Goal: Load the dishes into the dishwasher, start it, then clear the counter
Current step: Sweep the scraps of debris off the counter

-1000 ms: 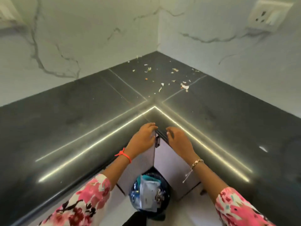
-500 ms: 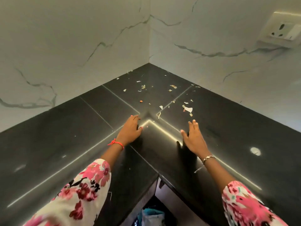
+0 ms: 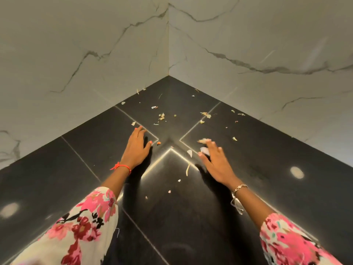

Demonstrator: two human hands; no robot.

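Note:
The black stone counter (image 3: 271, 150) meets in a corner under marble walls. Small vegetable scraps (image 3: 162, 116) lie scattered across the corner tiles. My left hand (image 3: 136, 148) rests flat on the counter, fingers spread, beside a tiny orange scrap (image 3: 159, 143). My right hand (image 3: 215, 163) is blurred and low over the counter, fingers extended, with pale peel bits (image 3: 204, 149) at its fingertips. A white peel piece (image 3: 189, 153) and a thin strip (image 3: 187, 170) lie just left of that hand. No dishes or dishwasher are in view.
White marble wall panels (image 3: 95, 54) close off the corner on the left and on the right (image 3: 267, 44). Bright light reflections run along the counter seams. More crumbs (image 3: 169, 191) lie nearer to me between my arms.
The view has risen from the cabinet doors and bin below. Both hands have left the door edges and moved forward across the counter into the scraps; the right hand is now in motion.

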